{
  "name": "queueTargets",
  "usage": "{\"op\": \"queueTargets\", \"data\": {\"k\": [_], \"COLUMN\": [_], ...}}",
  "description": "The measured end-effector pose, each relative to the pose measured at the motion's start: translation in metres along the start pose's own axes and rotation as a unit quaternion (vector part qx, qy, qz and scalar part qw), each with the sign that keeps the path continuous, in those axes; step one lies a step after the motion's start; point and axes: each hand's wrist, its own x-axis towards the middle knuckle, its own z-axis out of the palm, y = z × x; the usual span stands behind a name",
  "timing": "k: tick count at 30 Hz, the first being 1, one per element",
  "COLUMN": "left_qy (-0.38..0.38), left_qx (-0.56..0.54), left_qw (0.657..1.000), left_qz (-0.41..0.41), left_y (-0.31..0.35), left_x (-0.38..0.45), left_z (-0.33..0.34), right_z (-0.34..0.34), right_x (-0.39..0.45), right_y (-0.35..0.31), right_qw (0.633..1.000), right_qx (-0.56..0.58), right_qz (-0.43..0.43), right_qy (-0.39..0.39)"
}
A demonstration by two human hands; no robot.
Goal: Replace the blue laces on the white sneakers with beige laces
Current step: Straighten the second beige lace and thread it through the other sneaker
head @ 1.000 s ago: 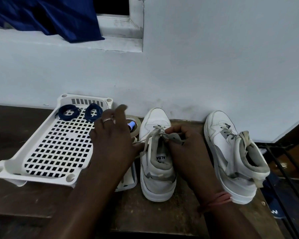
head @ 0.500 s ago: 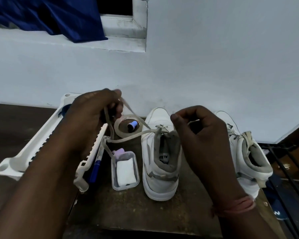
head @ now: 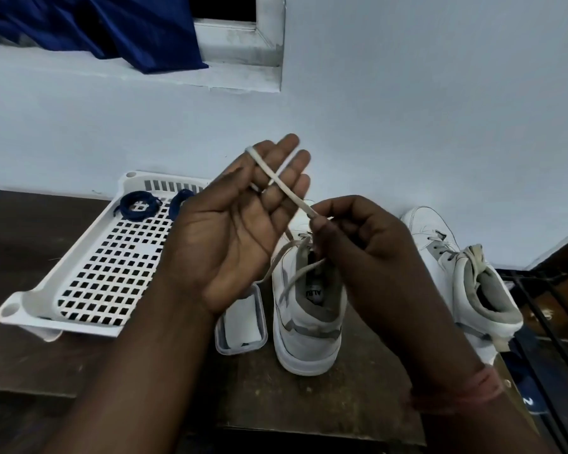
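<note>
A person's two hands are raised above a white sneaker [head: 309, 309] standing on a dark table [head: 30, 365]. The left hand [head: 233, 231] has turned palm up since a moment ago, fingers spread and nearly straight, with a beige lace [head: 277, 180] looped over its forefinger. The right hand [head: 358, 237] pinches that lace between thumb and fingertip; half a second ago it was closed further right. The lace runs down to the shoe's top eyelets, so threading looks finished and the hands seem to be starting the bow. The second sneaker [head: 456, 273] stands to the right, already laced in beige. Two coiled blue laces [head: 138, 206] lie in a white perforated tray [head: 89, 280] on the left.
</note>
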Motion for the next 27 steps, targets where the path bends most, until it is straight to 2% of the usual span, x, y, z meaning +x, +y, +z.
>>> {"op": "queueTargets", "data": {"k": [2, 5, 8, 10, 12, 13, 15, 16, 17, 18, 19, 20, 22, 25, 27], "left_qy": [0.017, 0.118, 0.181, 0.191, 0.176, 0.141, 0.086, 0.084, 0.094, 0.115, 0.131, 0.147, 0.180, 0.222, 0.241], "left_qx": [-0.086, -0.191, -0.237, -0.238, -0.185, -0.140, -0.012, 0.082, 0.218, 0.383, 0.523, 0.606, 0.645, 0.711, 0.733], "left_qw": [0.996, 0.974, 0.955, 0.952, 0.966, 0.978, 0.988, 0.983, 0.963, 0.912, 0.841, 0.782, 0.739, 0.663, 0.626], "left_qz": [0.000, -0.014, -0.015, -0.023, -0.045, -0.069, -0.127, -0.138, -0.126, -0.091, -0.040, 0.013, 0.072, 0.077, 0.112], "left_y": [-0.001, -0.003, -0.005, -0.007, -0.009, -0.009, -0.009, -0.010, -0.013, -0.015, -0.017, -0.019, -0.020, -0.019, -0.020], "left_x": [0.010, 0.022, 0.027, 0.029, 0.032, 0.030, 0.025, 0.021, 0.017, 0.014, 0.009, 0.006, 0.002, 0.001, 0.001], "left_z": [-0.015, -0.039, -0.047, -0.052, -0.053, -0.049, -0.035, -0.027, -0.021, -0.015, -0.008, -0.004, -0.003, -0.009, -0.011], "right_z": [-0.010, -0.027, -0.042, -0.047, -0.045, -0.042, -0.034, -0.030, -0.026, -0.022, -0.020, -0.017, -0.015, -0.016, -0.017], "right_x": [0.003, 0.007, 0.011, 0.013, 0.014, 0.013, 0.013, 0.013, 0.013, 0.013, 0.013, 0.012, 0.012, 0.010, 0.010], "right_y": [0.003, 0.006, 0.015, 0.022, 0.024, 0.023, 0.021, 0.021, 0.021, 0.022, 0.023, 0.023, 0.025, 0.027, 0.028], "right_qw": [1.000, 0.997, 0.992, 0.991, 0.992, 0.993, 0.996, 0.996, 0.996, 0.996, 0.995, 0.994, 0.990, 0.988, 0.988], "right_qx": [0.017, 0.030, 0.035, 0.036, 0.036, 0.034, 0.026, 0.012, -0.009, -0.026, -0.033, -0.032, -0.035, -0.042, -0.023], "right_qz": [-0.011, -0.002, 0.021, 0.039, 0.050, 0.049, 0.036, 0.025, 0.013, 0.003, -0.003, -0.008, -0.022, -0.029, -0.024], "right_qy": [0.023, 0.065, 0.117, 0.124, 0.108, 0.097, 0.083, 0.082, 0.085, 0.089, 0.095, 0.105, 0.132, 0.148, 0.148]}}
